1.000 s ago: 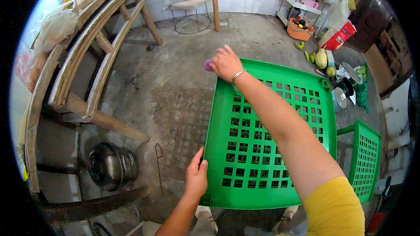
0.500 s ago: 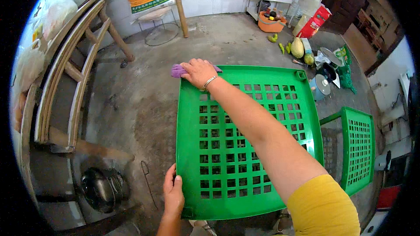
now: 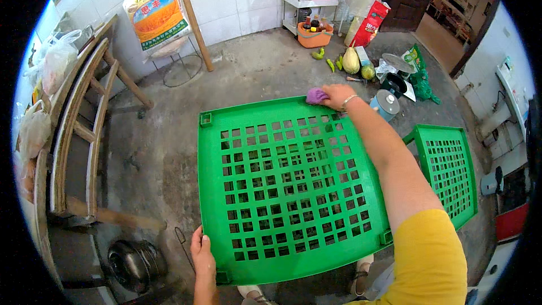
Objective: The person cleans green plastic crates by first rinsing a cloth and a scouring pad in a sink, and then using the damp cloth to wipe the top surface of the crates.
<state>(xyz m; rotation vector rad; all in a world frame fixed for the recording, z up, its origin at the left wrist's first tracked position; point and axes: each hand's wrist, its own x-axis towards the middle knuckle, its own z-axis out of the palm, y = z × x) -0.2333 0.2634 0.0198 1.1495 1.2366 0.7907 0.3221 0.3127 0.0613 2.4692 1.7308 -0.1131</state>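
In front of me is a green plastic shelf panel with a raised rim, a grid of square holes and small square sockets at its corners. My right hand presses a bunched purple cloth against the panel's far edge, right of its middle. A bracelet circles that wrist. My left hand grips the panel's left rim close to the near left corner, thumb on top and fingers hidden below the side.
A second green panel stands at the right. Pots, squashes and an orange basket sit on the floor beyond. Left are a wooden frame and a dark round pot. A sack rests on a stool.
My right hand has slid the purple cloth from the far left corner rightward along the far edge. My view has shifted and the panel appears turned slightly. The left hand keeps its hold.
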